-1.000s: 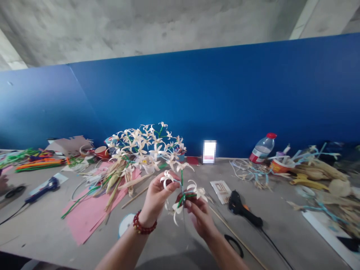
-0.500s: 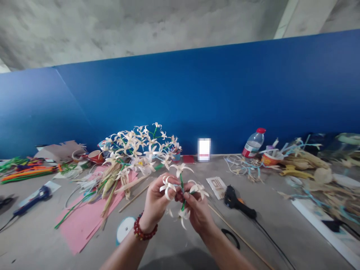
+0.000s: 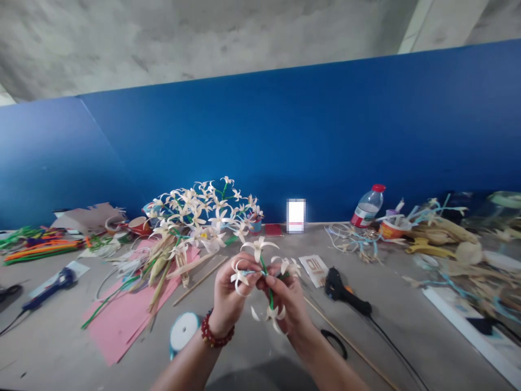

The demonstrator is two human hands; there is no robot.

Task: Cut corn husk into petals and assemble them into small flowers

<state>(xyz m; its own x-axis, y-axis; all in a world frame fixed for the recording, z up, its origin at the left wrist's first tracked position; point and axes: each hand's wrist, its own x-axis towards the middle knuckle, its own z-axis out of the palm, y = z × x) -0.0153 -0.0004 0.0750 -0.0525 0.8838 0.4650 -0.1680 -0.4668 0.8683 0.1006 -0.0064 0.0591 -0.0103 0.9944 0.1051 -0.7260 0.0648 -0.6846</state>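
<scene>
White flowers on slender stems [image 3: 271,297]: left hand [image 3: 227,292] and right hand [image 3: 291,303] both pinching them, above the grey bench [image 3: 65,347].

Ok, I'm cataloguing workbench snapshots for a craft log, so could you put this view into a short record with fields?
Left hand: left hand pinching the flower spray; red beaded bracelet on its wrist
Right hand: right hand gripping the same spray
Held piece: white flowers, green stems
Table, left: blue glue gun, pink sheets, white-faced spool
Table, right: black glue gun, red-capped bottle
Behind the hands: larger white flower cluster
Backdrop: blue panel
</scene>
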